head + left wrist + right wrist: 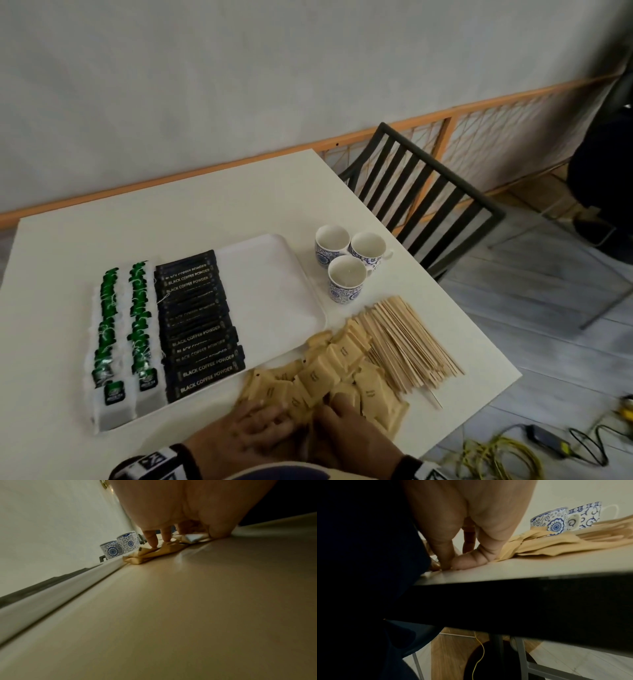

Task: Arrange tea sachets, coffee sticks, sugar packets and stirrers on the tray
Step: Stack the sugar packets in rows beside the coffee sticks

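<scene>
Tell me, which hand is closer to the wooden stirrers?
Right. The right hand rests on the sugar packets just below the wooden stirrers. The left hand lies farther over, beside the tray.

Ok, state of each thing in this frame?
tray: left part filled, right part bare
tea sachets: two rows on tray
coffee sticks: stacked row on tray
sugar packets: loose pile on table
stirrers: heaped on table
cups: upright, empty
left hand: fingers on packets
right hand: on packets
</scene>
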Demonstrator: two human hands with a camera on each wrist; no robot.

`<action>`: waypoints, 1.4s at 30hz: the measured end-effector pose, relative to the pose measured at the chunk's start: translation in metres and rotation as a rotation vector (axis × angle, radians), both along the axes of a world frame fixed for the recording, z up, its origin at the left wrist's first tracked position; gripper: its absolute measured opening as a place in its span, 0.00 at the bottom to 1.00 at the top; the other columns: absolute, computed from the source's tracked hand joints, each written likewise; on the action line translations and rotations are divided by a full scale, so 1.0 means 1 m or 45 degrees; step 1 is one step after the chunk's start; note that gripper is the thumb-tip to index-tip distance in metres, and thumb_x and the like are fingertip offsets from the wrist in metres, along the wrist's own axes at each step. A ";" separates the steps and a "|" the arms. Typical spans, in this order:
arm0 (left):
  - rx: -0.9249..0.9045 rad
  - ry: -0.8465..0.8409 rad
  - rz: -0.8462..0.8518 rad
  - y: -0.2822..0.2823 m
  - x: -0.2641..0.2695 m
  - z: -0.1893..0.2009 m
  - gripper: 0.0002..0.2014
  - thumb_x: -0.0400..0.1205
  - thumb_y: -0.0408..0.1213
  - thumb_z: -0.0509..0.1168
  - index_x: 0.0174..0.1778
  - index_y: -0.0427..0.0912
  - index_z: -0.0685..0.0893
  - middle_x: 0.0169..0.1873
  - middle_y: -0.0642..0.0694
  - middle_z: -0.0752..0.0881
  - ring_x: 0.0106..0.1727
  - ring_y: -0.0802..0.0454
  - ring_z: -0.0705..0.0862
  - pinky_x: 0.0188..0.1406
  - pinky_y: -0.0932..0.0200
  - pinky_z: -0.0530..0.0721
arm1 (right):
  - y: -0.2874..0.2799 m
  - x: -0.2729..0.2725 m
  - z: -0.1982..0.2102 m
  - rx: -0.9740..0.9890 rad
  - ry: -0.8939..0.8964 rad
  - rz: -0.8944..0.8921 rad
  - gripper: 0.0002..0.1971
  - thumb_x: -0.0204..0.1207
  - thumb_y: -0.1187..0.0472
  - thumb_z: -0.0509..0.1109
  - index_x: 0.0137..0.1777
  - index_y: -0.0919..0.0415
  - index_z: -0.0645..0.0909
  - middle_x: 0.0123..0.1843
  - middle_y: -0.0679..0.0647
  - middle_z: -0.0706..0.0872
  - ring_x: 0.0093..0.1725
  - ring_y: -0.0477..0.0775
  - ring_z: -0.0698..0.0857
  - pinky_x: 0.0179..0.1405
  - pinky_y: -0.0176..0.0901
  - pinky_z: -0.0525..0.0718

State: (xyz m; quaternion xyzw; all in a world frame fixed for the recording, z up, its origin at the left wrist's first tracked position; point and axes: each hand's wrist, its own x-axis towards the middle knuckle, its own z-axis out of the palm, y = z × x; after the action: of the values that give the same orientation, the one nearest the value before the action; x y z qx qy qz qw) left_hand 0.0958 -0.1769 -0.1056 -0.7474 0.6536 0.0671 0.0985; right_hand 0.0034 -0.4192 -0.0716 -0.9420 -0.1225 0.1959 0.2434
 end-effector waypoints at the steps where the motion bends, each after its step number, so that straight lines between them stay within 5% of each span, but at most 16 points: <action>1: -0.005 -0.025 0.010 0.005 0.001 0.000 0.16 0.89 0.49 0.46 0.65 0.57 0.78 0.71 0.57 0.80 0.76 0.50 0.70 0.80 0.45 0.55 | 0.003 0.003 -0.004 -0.031 -0.048 0.014 0.42 0.75 0.27 0.49 0.80 0.55 0.64 0.79 0.58 0.62 0.76 0.61 0.70 0.74 0.50 0.73; 3: -0.030 -0.115 0.073 0.014 0.001 -0.001 0.21 0.90 0.49 0.42 0.78 0.52 0.66 0.80 0.52 0.68 0.83 0.48 0.59 0.81 0.44 0.50 | 0.004 0.006 -0.004 -0.091 -0.094 -0.001 0.30 0.82 0.35 0.51 0.77 0.50 0.67 0.78 0.52 0.66 0.77 0.56 0.71 0.75 0.54 0.74; 6: -0.169 -0.205 0.134 0.023 0.001 -0.007 0.27 0.90 0.49 0.38 0.85 0.44 0.47 0.84 0.47 0.54 0.85 0.47 0.46 0.83 0.46 0.45 | 0.006 0.019 0.016 -0.209 -0.253 0.108 0.22 0.79 0.42 0.55 0.68 0.50 0.72 0.69 0.52 0.72 0.67 0.48 0.82 0.64 0.39 0.80; 8: -0.228 -0.242 0.156 0.024 0.000 -0.005 0.26 0.90 0.48 0.38 0.85 0.45 0.49 0.83 0.48 0.56 0.85 0.46 0.44 0.83 0.47 0.44 | 0.002 0.026 0.026 -0.196 -0.265 0.231 0.25 0.77 0.44 0.54 0.69 0.55 0.74 0.70 0.56 0.71 0.66 0.56 0.79 0.66 0.47 0.80; 10: -0.158 -0.186 0.211 0.022 0.002 0.003 0.23 0.90 0.50 0.37 0.80 0.51 0.60 0.83 0.48 0.56 0.85 0.45 0.43 0.83 0.51 0.45 | -0.003 0.039 0.036 -0.137 -0.315 0.154 0.19 0.74 0.48 0.57 0.61 0.55 0.75 0.61 0.56 0.74 0.55 0.59 0.79 0.51 0.57 0.84; 13: -0.060 -0.107 0.383 0.020 0.004 0.013 0.21 0.89 0.53 0.37 0.74 0.56 0.66 0.85 0.46 0.42 0.85 0.49 0.41 0.82 0.55 0.44 | -0.008 0.065 0.044 -0.287 -0.330 0.113 0.17 0.75 0.58 0.66 0.64 0.52 0.72 0.59 0.54 0.73 0.54 0.56 0.76 0.49 0.54 0.84; 15: -0.157 0.034 0.456 0.020 0.000 0.012 0.23 0.88 0.54 0.42 0.79 0.56 0.61 0.84 0.51 0.56 0.84 0.52 0.54 0.76 0.57 0.57 | -0.008 0.076 0.048 -0.408 -0.319 0.179 0.19 0.76 0.57 0.69 0.66 0.52 0.74 0.60 0.55 0.73 0.54 0.56 0.74 0.50 0.52 0.82; 18: -0.182 0.235 0.646 0.014 0.004 0.027 0.24 0.83 0.62 0.49 0.73 0.58 0.69 0.67 0.56 0.75 0.65 0.54 0.73 0.58 0.60 0.68 | -0.007 0.082 0.048 -0.510 -0.307 0.306 0.11 0.69 0.56 0.72 0.50 0.53 0.79 0.48 0.54 0.77 0.43 0.54 0.76 0.33 0.48 0.80; 20: -0.254 0.237 0.740 0.008 0.013 0.038 0.27 0.79 0.67 0.50 0.68 0.57 0.72 0.61 0.55 0.74 0.58 0.56 0.73 0.53 0.60 0.67 | -0.005 0.085 0.046 -0.520 -0.321 0.350 0.08 0.71 0.56 0.68 0.48 0.55 0.79 0.47 0.56 0.77 0.42 0.55 0.76 0.32 0.49 0.82; 22: -0.245 0.206 0.761 0.002 0.022 0.047 0.33 0.68 0.69 0.60 0.67 0.58 0.74 0.59 0.54 0.74 0.56 0.55 0.73 0.52 0.59 0.68 | -0.003 0.086 0.046 -0.487 -0.361 0.371 0.11 0.76 0.57 0.63 0.55 0.58 0.79 0.52 0.59 0.78 0.48 0.58 0.76 0.41 0.52 0.82; 24: -0.228 0.129 0.724 -0.005 0.031 0.052 0.35 0.59 0.67 0.64 0.64 0.62 0.77 0.58 0.53 0.75 0.55 0.54 0.73 0.49 0.58 0.79 | -0.002 0.087 0.051 -0.479 -0.363 0.372 0.14 0.77 0.56 0.60 0.60 0.59 0.79 0.57 0.60 0.77 0.53 0.59 0.75 0.47 0.52 0.79; 30: -0.152 0.072 0.691 -0.019 0.044 0.071 0.26 0.44 0.61 0.72 0.37 0.59 0.81 0.46 0.57 0.78 0.48 0.55 0.72 0.35 0.61 0.82 | -0.010 0.096 0.065 -0.238 -0.105 0.159 0.12 0.76 0.49 0.70 0.55 0.52 0.81 0.56 0.52 0.81 0.57 0.55 0.74 0.51 0.45 0.74; 33: -0.154 0.167 0.722 -0.022 0.047 0.075 0.20 0.54 0.61 0.72 0.36 0.57 0.78 0.39 0.60 0.77 0.44 0.57 0.71 0.35 0.62 0.78 | -0.019 0.096 0.067 0.076 -0.006 -0.104 0.05 0.79 0.50 0.67 0.50 0.48 0.76 0.41 0.42 0.79 0.47 0.50 0.78 0.38 0.34 0.72; 36: -0.209 0.457 0.931 -0.022 0.046 0.079 0.13 0.77 0.54 0.66 0.50 0.52 0.76 0.45 0.55 0.76 0.50 0.52 0.77 0.47 0.58 0.76 | -0.024 0.092 0.068 0.172 0.039 -0.139 0.10 0.79 0.52 0.69 0.59 0.49 0.78 0.42 0.39 0.78 0.46 0.44 0.78 0.38 0.23 0.69; 42: -0.200 0.766 1.001 -0.020 0.049 0.074 0.10 0.82 0.51 0.59 0.51 0.49 0.72 0.45 0.51 0.84 0.48 0.52 0.82 0.47 0.56 0.78 | 0.006 0.085 0.054 -0.088 0.179 0.209 0.22 0.76 0.59 0.72 0.70 0.53 0.77 0.61 0.57 0.85 0.60 0.57 0.83 0.61 0.46 0.80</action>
State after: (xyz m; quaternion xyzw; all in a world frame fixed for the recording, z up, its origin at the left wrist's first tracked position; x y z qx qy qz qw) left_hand 0.1450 -0.1969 -0.0315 -0.8898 0.3252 0.2622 -0.1837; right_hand 0.0887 -0.4130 -0.0176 -0.9207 -0.1748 0.2848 0.2018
